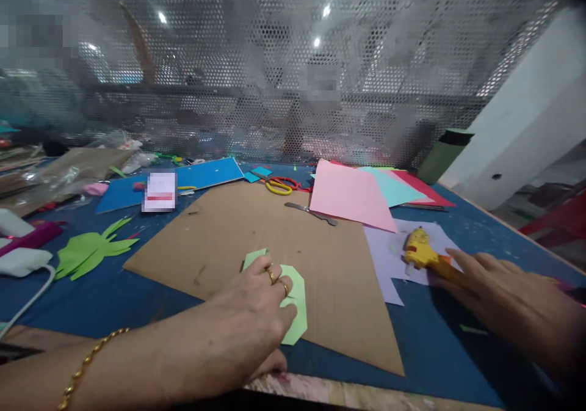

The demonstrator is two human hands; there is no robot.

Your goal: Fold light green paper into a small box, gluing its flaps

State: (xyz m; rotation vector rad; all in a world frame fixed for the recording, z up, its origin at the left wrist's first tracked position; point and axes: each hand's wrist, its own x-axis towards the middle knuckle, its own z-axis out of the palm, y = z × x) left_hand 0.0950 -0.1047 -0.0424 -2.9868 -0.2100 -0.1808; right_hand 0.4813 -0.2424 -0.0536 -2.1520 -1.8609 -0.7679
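My left hand (256, 304) rests on a light green paper cutout (295, 304), its fingers curled and pressed onto the paper. The cutout lies on a brown cardboard sheet (256, 234) on the blue table. My right hand (499, 295) reaches over the table's right side, fingers stretched out and touching the handle end of a yellow glue gun (423, 253). The glue gun lies on a pale lilac paper (389, 258).
Pink, turquoise and red sheets (352, 194) lie at the back right. Yellow and red scissors (279, 185), a metal blade tool (314, 212), a blue sheet (206, 176), a green leaf cutout (91, 252) and a green cup (442, 154) surround the cardboard. A perforated metal screen stands behind.
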